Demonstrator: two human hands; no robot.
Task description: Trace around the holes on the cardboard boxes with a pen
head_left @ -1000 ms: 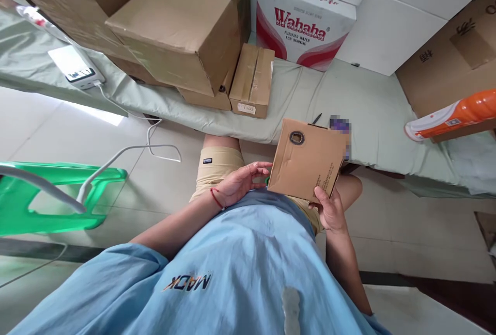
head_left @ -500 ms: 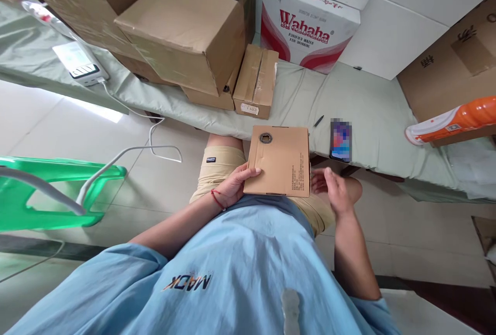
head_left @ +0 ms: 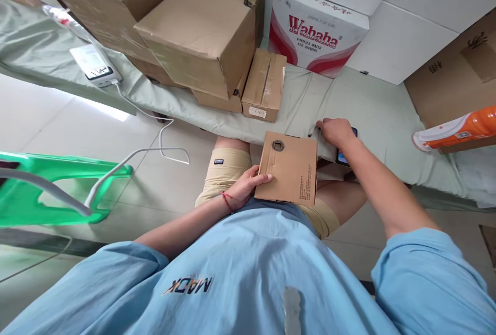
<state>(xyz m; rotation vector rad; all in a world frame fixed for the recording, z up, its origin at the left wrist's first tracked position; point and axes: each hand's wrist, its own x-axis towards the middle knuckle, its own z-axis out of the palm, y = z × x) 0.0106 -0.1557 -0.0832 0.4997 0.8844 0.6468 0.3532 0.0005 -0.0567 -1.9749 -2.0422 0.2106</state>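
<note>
A flat brown cardboard box [head_left: 289,170] with a round hole near its top edge lies on my lap. My left hand [head_left: 246,186] holds its left edge, thumb on top. My right hand [head_left: 336,131] is stretched out over the green sheet of the bed [head_left: 380,118], fingers bent down at a small black pen [head_left: 310,133]. Whether the fingers grip the pen is hidden. The hand and wrist cover most of a phone [head_left: 342,157] that lies at the bed's edge.
Several brown cartons [head_left: 197,30] are stacked on the bed at the left, with a small taped box [head_left: 264,84] beside them. A Wahaha water carton [head_left: 315,30] stands behind. An orange-and-white bottle [head_left: 455,128] lies at the right. A green plastic chair [head_left: 58,190] and white cables are on the floor at the left.
My right hand let go of the box and reached forward onto the bed to the pen. The box went from tilted up to flat on my lap, held by my left hand.
</note>
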